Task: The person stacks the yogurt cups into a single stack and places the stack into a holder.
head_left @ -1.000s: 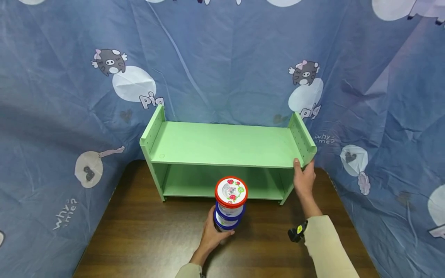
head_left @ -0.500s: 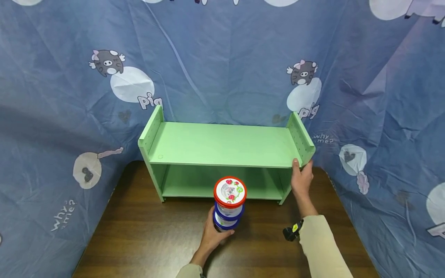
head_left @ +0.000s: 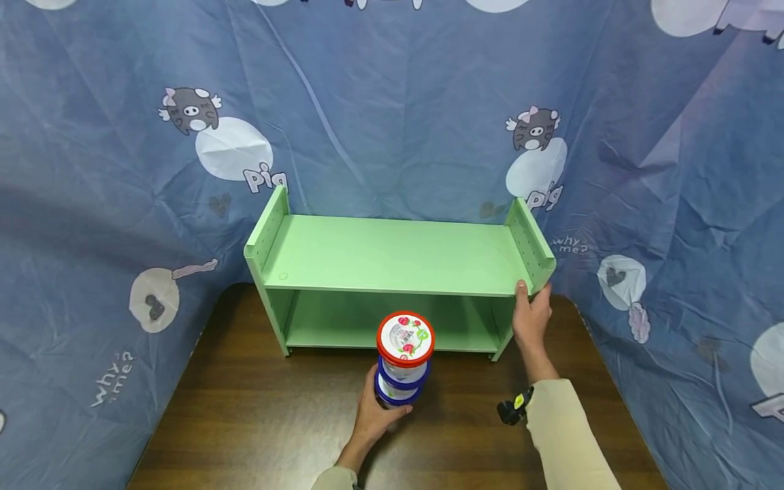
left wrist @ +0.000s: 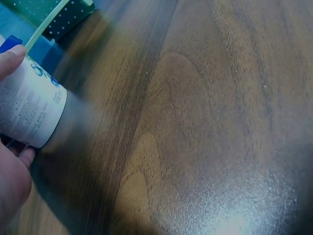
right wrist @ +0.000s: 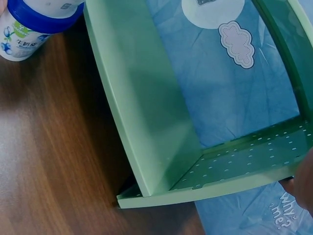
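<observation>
My left hand [head_left: 372, 416] is curled round the lower part of a stack of white tubs [head_left: 401, 382], above or on the brown table [head_left: 275, 422]; I can't tell which. The top one wears a red lid [head_left: 406, 338] with strawberries printed on white; blue rims show below, and blueberries and small print mark the lowest wall. Farther, well apart, my right hand [head_left: 531, 318] grips the green shelf [head_left: 392, 255], thumb on top. Beyond both hands hangs blue cloth [head_left: 392, 122].

You see smooth plastic-looking tubs [head_left: 404, 362] at lower centre, a smooth, fairly matt green shelf [head_left: 392, 255] mid-frame, your glossy wood-grain desk [head_left: 275, 415] below, creased cloth backdrop [head_left: 392, 136] above.
</observation>
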`<action>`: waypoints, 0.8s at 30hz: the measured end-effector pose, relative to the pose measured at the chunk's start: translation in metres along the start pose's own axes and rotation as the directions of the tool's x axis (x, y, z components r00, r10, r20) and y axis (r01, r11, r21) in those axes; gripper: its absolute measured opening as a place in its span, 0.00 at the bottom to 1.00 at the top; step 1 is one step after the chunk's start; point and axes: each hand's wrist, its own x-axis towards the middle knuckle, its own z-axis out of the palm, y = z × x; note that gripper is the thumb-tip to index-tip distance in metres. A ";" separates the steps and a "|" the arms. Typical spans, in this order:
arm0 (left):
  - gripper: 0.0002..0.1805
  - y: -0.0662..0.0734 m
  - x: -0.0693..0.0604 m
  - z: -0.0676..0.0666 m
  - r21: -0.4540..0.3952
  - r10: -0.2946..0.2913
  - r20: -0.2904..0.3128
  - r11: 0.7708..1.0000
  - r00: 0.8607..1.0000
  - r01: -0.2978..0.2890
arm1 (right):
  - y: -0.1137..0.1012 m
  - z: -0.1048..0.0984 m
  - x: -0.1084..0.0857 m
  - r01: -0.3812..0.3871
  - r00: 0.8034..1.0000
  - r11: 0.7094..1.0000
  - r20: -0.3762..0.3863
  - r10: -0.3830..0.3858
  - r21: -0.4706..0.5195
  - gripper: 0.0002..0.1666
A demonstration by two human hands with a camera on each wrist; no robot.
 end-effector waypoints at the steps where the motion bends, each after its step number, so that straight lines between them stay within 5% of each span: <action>1: 0.60 0.001 0.000 -0.001 -0.002 -0.001 -0.003 1.000 1.000 0.001 | 0.000 0.000 0.000 -0.002 1.000 1.000 0.003 0.002 0.000 0.32; 24: 0.60 0.015 -0.003 -0.014 0.028 0.010 -0.007 1.000 1.000 -0.010 | 0.001 0.001 -0.001 -0.012 1.000 1.000 0.008 0.012 0.009 0.30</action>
